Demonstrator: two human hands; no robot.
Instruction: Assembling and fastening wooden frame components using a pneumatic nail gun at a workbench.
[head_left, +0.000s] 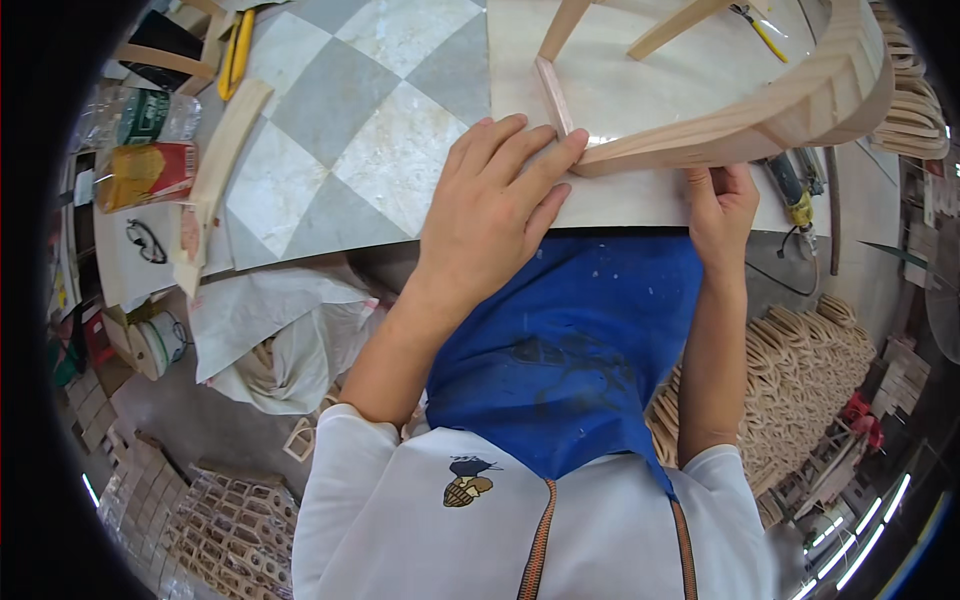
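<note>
A pale wooden chair frame (720,135), with a broad curved rail and several straight pieces, lies on the workbench in front of me. My left hand (490,195) lies over its near left corner, fingers stretched out, the fingertips against the end of a short reddish-brown strip (554,95). Along the rail's near edge, the curled fingers and thumb of my right hand (722,205) grip the wood from below. The right fingertips are partly hidden by the rail.
A power tool (792,190) with a cord lies right of the frame, yellow-handled pliers (765,38) beyond. To the left are a curved wooden piece (225,170), glasses (147,241) and a yellow-handled tool (236,55). Below stand a white sack (270,330) and stacked wooden parts (780,385).
</note>
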